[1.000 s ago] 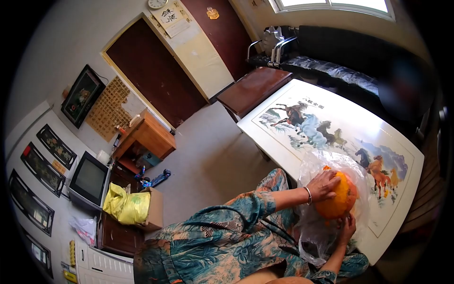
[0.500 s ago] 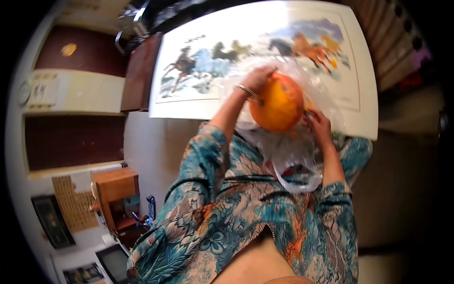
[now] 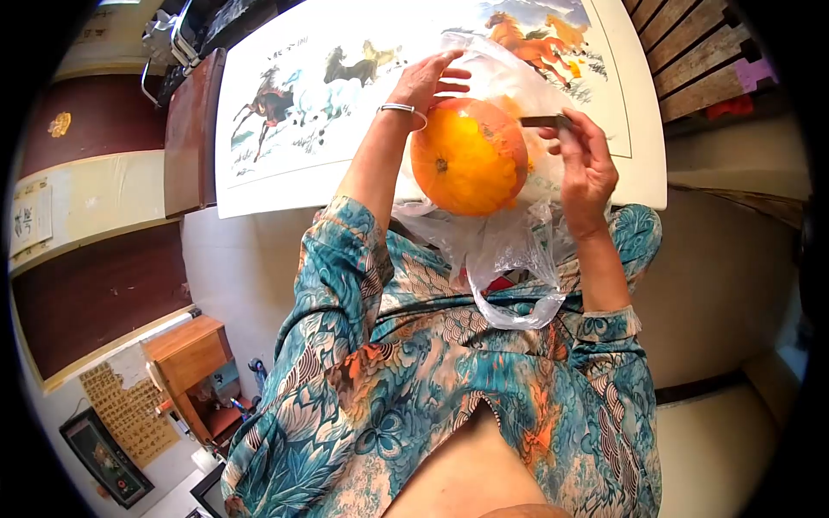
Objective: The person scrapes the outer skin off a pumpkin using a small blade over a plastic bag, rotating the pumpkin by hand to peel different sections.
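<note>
An orange pumpkin [image 3: 458, 168] sits on a clear plastic bag [image 3: 509, 242] at the table's near edge. Bright yellow-orange flesh shows where its skin is pared off, with a round stem scar on that side. My left hand [image 3: 425, 84] is at the pumpkin's upper left, fingers stretched and apart; whether it touches the skin I cannot tell. In my right hand [image 3: 587, 168] is a small knife [image 3: 542, 122], its dark blade pointing left towards the pumpkin's upper right side. Orange peelings [image 3: 509, 105] lie on the bag behind the pumpkin.
The white table top [image 3: 635, 186] carries a painting of running horses [image 3: 332, 82]. The bag's handles hang over my lap. A slatted wooden seat [image 3: 699, 65] stands at right, a dark red cabinet [image 3: 192, 134] at left. Further left is a small wooden cabinet [image 3: 186, 345].
My left hand has loosened from the pumpkin's top and its fingers have spread. My right hand has risen with the knife from beside the pumpkin's lower right. The view has shifted.
</note>
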`<state>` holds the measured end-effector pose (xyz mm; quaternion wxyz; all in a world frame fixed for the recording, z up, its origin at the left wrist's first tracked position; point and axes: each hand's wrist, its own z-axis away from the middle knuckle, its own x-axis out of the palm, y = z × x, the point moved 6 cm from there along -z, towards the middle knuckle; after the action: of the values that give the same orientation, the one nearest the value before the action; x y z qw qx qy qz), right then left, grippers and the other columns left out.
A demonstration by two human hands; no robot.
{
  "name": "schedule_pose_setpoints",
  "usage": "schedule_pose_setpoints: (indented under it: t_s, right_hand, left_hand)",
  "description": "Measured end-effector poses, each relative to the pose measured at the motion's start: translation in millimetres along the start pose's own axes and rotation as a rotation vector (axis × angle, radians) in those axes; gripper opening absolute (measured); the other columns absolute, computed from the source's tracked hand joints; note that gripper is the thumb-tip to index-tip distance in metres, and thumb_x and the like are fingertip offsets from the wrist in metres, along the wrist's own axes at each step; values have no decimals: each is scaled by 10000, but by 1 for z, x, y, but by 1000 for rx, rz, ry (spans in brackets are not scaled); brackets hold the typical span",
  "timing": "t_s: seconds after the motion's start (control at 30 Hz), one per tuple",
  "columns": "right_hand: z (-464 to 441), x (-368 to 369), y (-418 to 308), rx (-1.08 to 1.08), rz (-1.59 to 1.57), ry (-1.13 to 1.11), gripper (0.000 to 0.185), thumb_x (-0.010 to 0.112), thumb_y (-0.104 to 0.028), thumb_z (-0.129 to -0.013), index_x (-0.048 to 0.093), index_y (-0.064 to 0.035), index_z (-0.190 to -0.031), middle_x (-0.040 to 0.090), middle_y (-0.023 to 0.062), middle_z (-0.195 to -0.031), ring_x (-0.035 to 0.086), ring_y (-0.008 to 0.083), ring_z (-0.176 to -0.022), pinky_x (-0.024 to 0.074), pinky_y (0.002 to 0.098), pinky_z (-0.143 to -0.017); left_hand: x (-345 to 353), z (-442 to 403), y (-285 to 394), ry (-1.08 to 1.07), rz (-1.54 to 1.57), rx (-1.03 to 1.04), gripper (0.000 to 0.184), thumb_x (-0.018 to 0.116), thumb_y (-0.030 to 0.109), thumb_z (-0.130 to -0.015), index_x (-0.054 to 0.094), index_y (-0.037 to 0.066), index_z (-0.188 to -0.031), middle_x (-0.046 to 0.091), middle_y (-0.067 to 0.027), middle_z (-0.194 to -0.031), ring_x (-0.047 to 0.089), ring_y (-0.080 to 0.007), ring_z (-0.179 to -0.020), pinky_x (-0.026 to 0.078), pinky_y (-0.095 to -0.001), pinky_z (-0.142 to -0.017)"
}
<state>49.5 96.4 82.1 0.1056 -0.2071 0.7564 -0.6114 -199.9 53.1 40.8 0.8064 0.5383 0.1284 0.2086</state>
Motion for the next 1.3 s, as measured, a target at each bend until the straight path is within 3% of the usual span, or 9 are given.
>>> schedule_pose_setpoints:
  t_s: [0.13,0.27,0.4,0.53,0.67,0.87,0.97,1.07,1.3]
  right_hand:
    - [5,17,-4,-44,48,-147,221,514,-50,-971,574,-14,-1180,680,88,-984,675,161,-931,522,272,-812]
    - [19,-5,5,-13,170,-163,229,523,18,-937,573,-1,-1160,673,79,-928,664,156,-851,528,284,-783]
    - [36,-15,12,-65,306,-286,295,539,86,-877,590,1,-1154,663,100,-907,659,159,-793,531,286,-703]
    - [50,-9,16,-128,480,-401,392,546,117,-831,617,-55,-1175,653,130,-923,660,235,-761,518,319,-651]
    - [51,-11,14,-162,502,-341,404,571,122,-808,644,-73,-1153,657,127,-935,657,277,-793,517,348,-682]
    - [43,5,-12,-371,562,-278,403,593,116,-775,658,-81,-1122,659,111,-971,655,286,-830,533,358,-719]
    - [44,9,-6,-383,633,-282,377,610,98,-767,652,-65,-1105,650,115,-986,650,295,-869,532,368,-741]
    - [49,6,1,-401,674,-276,353,633,70,-766,641,-49,-1098,642,126,-988,641,308,-890,527,373,-759]
    - [50,3,-5,-409,679,-343,354,654,53,-755,639,-48,-1094,632,128,-977,634,312,-870,528,381,-751]
  left_hand:
    - [-15,-1,-17,-21,-38,-87,466,424,426,-1010,570,100,-1310,626,-183,-1195,606,-306,-1110,511,-379,-961]
    - [-29,9,-33,29,-12,-106,459,503,406,-985,592,62,-1275,631,-178,-1195,613,-300,-1097,472,-360,-1005]
    - [-37,34,-21,9,-195,92,445,597,370,-949,619,38,-1244,658,-148,-1168,610,-254,-1124,473,-349,-1000]
    - [-58,53,-2,-63,-276,186,393,602,329,-955,634,50,-1229,664,-125,-1172,621,-237,-1124,489,-359,-982]
    - [-72,68,3,50,-333,223,354,601,303,-957,657,32,-1177,692,-137,-1097,663,-238,-1048,537,-361,-912]
    - [-26,91,6,134,-147,414,197,565,78,-939,682,-7,-1073,710,-77,-898,681,-181,-806,548,-280,-776]
    - [7,109,5,399,-710,680,208,559,101,-923,664,0,-1072,632,-137,-1107,628,-246,-1000,518,-312,-831]
    - [11,89,-13,543,-802,738,238,549,153,-897,645,26,-1073,597,-170,-1119,560,-342,-1077,448,-411,-927]
    - [9,52,-30,496,-725,386,310,472,267,-945,682,57,-1036,644,-169,-1079,588,-349,-1021,455,-429,-909]
